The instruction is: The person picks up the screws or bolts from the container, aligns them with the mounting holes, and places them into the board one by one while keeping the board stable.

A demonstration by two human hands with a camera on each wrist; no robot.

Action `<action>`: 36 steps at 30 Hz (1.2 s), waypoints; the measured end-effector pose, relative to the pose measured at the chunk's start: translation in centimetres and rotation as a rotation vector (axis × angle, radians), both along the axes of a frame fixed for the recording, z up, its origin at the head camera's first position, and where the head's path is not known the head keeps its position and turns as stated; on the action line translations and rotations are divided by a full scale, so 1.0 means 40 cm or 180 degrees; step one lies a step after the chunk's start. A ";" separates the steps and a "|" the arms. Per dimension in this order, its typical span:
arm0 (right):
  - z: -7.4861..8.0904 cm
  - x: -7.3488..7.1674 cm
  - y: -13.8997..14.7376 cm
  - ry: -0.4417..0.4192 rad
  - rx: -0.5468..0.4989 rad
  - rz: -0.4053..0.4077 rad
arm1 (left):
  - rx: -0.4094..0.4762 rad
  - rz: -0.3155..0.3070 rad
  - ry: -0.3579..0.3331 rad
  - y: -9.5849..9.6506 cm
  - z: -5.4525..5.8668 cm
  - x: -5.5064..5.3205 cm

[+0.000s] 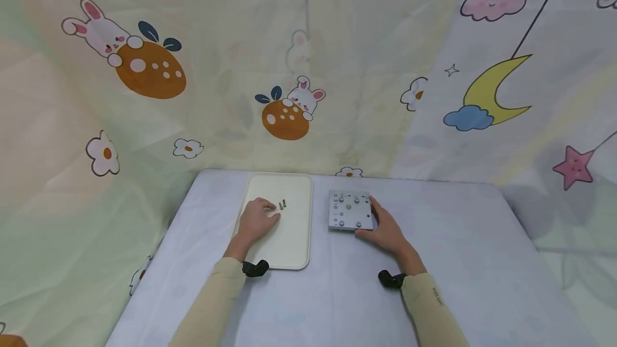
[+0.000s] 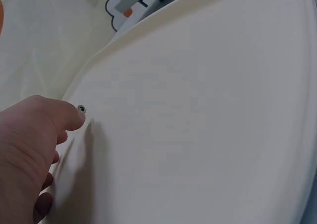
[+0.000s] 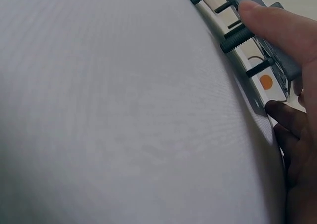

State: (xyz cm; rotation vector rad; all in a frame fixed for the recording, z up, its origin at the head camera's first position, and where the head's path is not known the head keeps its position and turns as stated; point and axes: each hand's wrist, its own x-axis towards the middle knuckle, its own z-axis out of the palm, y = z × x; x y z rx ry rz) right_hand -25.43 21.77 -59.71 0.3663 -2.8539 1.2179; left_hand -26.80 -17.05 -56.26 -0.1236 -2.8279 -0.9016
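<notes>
A square grey metal plate (image 1: 354,213), with several round fastener heads on its top, is right of the tray. My right hand (image 1: 388,231) grips it at the right side, the thumb on its near edge. Threaded bolts (image 3: 237,39) stick out of the plate's underside in the right wrist view. Over the cream tray (image 1: 289,248), my left hand (image 1: 257,221) has its thumb and index finger spread apart. Just beyond those fingertips lie two small metal screws (image 1: 281,205). A small metal end (image 2: 81,108) shows beside the thumb in the left wrist view.
A white cloth (image 1: 328,304) covers the table. Behind it hangs a printed curtain (image 1: 217,95) that meets the table's back edge. Each wrist carries a black camera, one on the left (image 1: 255,268) and one on the right (image 1: 391,279).
</notes>
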 end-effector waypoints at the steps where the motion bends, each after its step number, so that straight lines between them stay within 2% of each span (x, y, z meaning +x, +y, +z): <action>1: 0.000 -0.001 0.001 0.0004 0.0002 0.0003 | -0.0008 0.0030 0.0032 0.003 -0.003 -0.002; 4: 0.000 -0.001 0.001 -0.0004 0.0029 -0.0041 | -0.0126 0.0182 0.0082 0.019 -0.012 -0.008; 9: 0.005 0.003 -0.004 -0.0064 0.0081 -0.0066 | -0.0257 0.0551 0.0041 0.050 -0.018 -0.011; 14: 0.006 -0.001 -0.009 -0.0014 0.0081 -0.0075 | -0.0143 0.0739 0.0222 0.062 -0.017 -0.010; 19: 0.003 0.003 -0.016 0.0032 0.0082 -0.0046 | 0.0034 0.0948 0.0110 0.050 -0.032 -0.010; 25: 0.012 0.007 -0.008 0.0031 0.0098 -0.0115 | 0.0214 0.0864 0.0196 0.056 -0.022 -0.010; 30: 0.009 0.011 -0.006 0.0010 0.0126 -0.0067 | 0.0373 0.0835 0.0210 0.051 -0.011 -0.005; 36: 0.003 0.006 -0.005 0.0034 0.0133 -0.0112 | 0.0564 0.0518 0.0128 0.076 0.047 -0.010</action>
